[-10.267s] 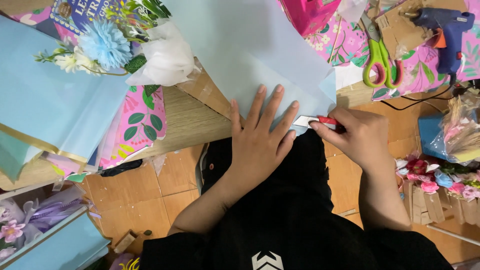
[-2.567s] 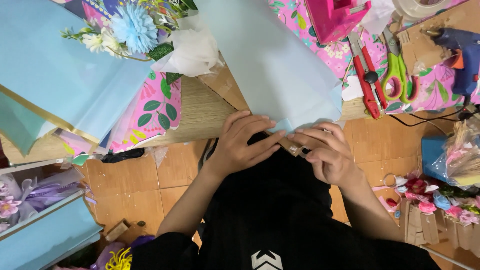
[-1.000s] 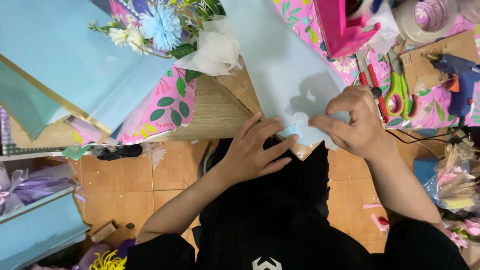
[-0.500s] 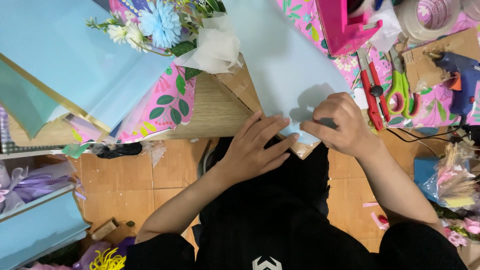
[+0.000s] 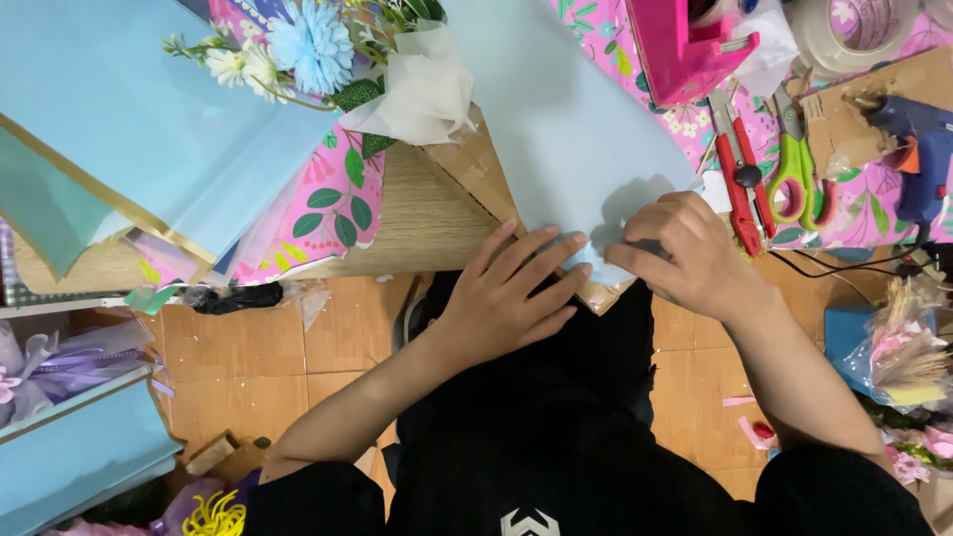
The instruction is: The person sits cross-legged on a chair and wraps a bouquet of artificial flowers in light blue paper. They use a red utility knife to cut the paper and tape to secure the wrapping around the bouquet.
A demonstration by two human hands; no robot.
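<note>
A large light blue paper sheet (image 5: 566,119) lies over the wooden table's near corner. My left hand (image 5: 511,293) rests flat on its near corner at the table edge, fingers spread. My right hand (image 5: 680,248) pinches the sheet's lower right edge, fingers curled over it. A small bouquet of blue and white flowers (image 5: 308,50) in white wrap (image 5: 422,89) lies at the sheet's far left edge.
Red cutter (image 5: 735,179) and green scissors (image 5: 794,159) lie right of my right hand on pink patterned paper. A pink tape dispenser (image 5: 690,50), a tape roll (image 5: 854,30) and a blue glue gun (image 5: 918,149) sit beyond. Blue sheets with gold edges (image 5: 129,129) are stacked left.
My right hand has put down the red cutter, moved over the sheet's edge and come down to pinch it. My left hand has stayed pressed on the near corner.
</note>
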